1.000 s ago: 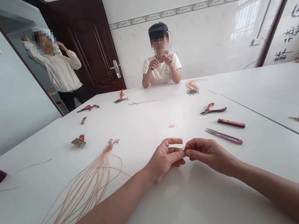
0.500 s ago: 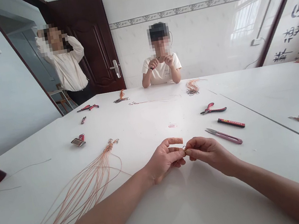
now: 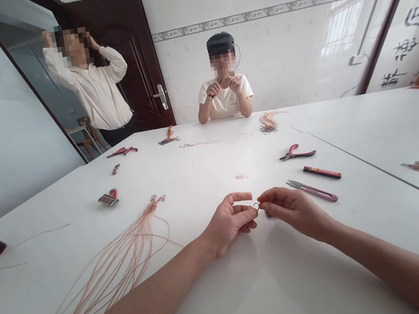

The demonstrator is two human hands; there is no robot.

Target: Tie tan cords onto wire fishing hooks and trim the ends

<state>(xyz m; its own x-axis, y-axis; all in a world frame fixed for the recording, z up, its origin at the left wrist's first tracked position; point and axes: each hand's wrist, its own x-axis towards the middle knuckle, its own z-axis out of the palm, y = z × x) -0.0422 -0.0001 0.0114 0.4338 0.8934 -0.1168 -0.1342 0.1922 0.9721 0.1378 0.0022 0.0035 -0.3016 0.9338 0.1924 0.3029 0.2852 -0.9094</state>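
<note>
My left hand and my right hand meet just above the white table. Both pinch a small dark metal ring between thumb and fingertips. The index finger of my left hand sticks out straight above the pinch. A thin copper-coloured strand seems to run from the ring, too fine to follow. To the left a long bundle of copper wires with small hooks at its far end lies fanned across the table.
Right of my hands lie pink snips, a red-and-black knife and red pliers. A small metal tool and more pliers lie left. A seated person works opposite; another person stands by the door.
My hands have shifted slightly up and away, still pinching the ring. The standing person has moved right and raised both arms to the head.
</note>
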